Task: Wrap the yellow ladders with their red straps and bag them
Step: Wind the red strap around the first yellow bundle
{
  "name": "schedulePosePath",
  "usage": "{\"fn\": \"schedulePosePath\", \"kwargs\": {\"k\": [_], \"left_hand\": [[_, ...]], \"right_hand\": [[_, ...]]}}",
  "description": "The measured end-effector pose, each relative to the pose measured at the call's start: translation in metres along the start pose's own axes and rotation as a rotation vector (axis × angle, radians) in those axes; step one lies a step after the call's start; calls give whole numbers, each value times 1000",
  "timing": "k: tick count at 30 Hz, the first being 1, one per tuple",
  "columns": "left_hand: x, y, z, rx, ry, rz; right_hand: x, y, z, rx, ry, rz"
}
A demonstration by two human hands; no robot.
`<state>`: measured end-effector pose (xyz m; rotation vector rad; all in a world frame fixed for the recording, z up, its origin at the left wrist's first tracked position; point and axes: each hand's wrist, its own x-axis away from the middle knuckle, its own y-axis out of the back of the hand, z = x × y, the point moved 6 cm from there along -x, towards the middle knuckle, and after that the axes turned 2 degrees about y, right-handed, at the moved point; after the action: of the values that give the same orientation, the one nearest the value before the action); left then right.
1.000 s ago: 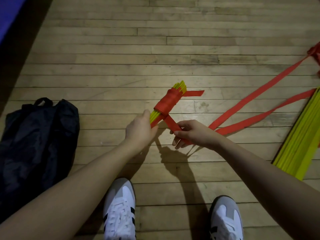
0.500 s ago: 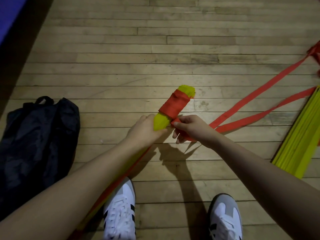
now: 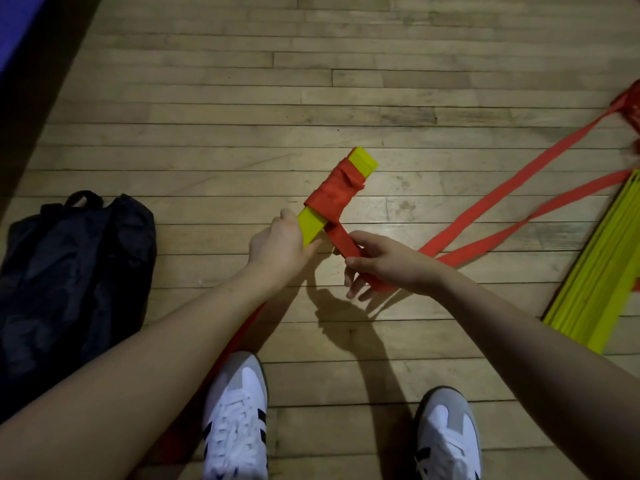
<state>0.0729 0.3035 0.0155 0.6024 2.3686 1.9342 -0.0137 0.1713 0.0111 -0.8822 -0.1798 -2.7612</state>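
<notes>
Head view, left to right: a dark fabric bag (image 3: 74, 271) lies slumped on the wooden plank floor (image 3: 242, 109), well apart from the work. The left hand (image 3: 278, 244) grips the near end of a bundle of flat yellow ladder rungs (image 3: 313, 225), held above the floor. Its red webbing strap (image 3: 334, 194) is partly wound; the right hand (image 3: 384, 263) pinches the loose length between curled fingers. Wrapping is underway; next comes another taut turn. A second yellow ladder stack (image 3: 602, 268) waits far right, its straps possibly tangled.
</notes>
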Motion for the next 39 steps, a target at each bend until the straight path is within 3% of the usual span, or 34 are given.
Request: {"fn": "schedulePosePath", "kwargs": {"k": [4, 7, 11, 17, 23, 29, 33, 36, 39], "left_hand": [[-5, -1, 2, -19, 17, 74], [0, -7, -3, -43, -104, 153], [9, -6, -7, 112, -194, 101], [13, -11, 0, 174, -125, 90], [13, -20, -3, 267, -179, 284], [9, -5, -6, 157, -133, 132], [8, -5, -7, 3, -128, 39], [9, -5, -7, -18, -153, 6], [11, -11, -4, 124, -99, 65]], "right_hand": [[1, -1, 0, -120, 11, 23], [-1, -2, 0, -200, 26, -4], [-1, -2, -5, -214, 27, -8], [2, 2, -7, -27, 29, 5], [1, 2, -7, -94, 45, -23], [2, 11, -20, -149, 16, -72], [7, 13, -27, -22, -14, -65], [10, 8, -25, -71, -23, -9], [8, 2, -19, -70, -22, 49]]}}
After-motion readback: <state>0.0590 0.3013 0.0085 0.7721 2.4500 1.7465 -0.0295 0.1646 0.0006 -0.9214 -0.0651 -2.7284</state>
